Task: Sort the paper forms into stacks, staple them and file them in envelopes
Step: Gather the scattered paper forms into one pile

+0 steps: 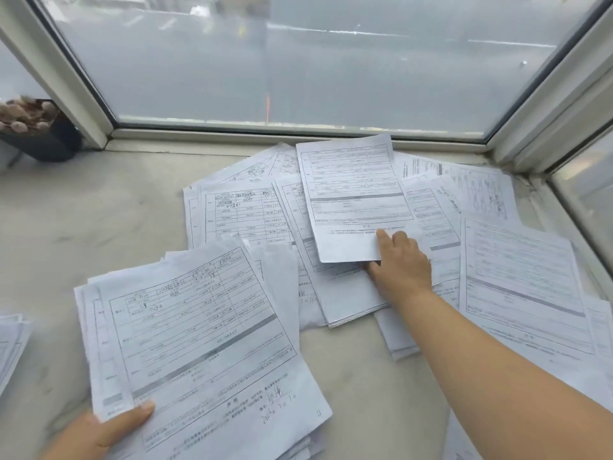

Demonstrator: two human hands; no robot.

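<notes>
My left hand holds a thick sheaf of forms at its near left corner, thumb pressed flat across the top sheet and the other fingers hidden beneath the paper. The sheaf is fanned a little, so the edges of the lower sheets show along its left side and bottom. Its top sheet is a printed table form with handwriting in the upper boxes and a signature and date near the lower right.

My right hand reaches forward over the loose pile of forms spread across the pale stone windowsill. It pinches a single form at the sheet's near right corner, thumb under the edge and index finger on top, the corner raised off the sheets below. That sheet's far end points toward the window frame.

More forms lie under and around my right forearm, including a large sheet at the right, all overlapping at different angles. Another small stack of papers shows at the left edge, well apart from the main pile. A dark pot with a plant stands in the far left corner of the sill, beside the frame.
</notes>
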